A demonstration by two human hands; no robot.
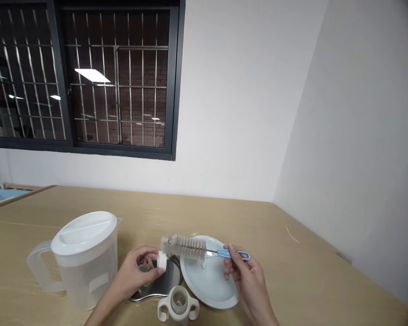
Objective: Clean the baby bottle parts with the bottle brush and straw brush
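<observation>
My right hand (246, 274) grips the blue handle of a bottle brush (187, 246), whose pale bristles point left over a white plate (211, 283). Between the fingers of my left hand (136, 274) is a small white bottle cap (162, 261) with a bit of pink at its side. The brush tip is right at the cap; whether they touch I cannot tell. Below, near the front, stands an uncapped baby bottle (178, 305) with two side handles. A shiny metal tray (163, 283) lies under my left hand, partly covered by it.
A translucent pitcher (88, 271) with a white lid stands at the left, its handle facing left. Behind the table (313, 276) are a white wall and a barred window. A thin pale strand (291, 234) lies toward the right wall.
</observation>
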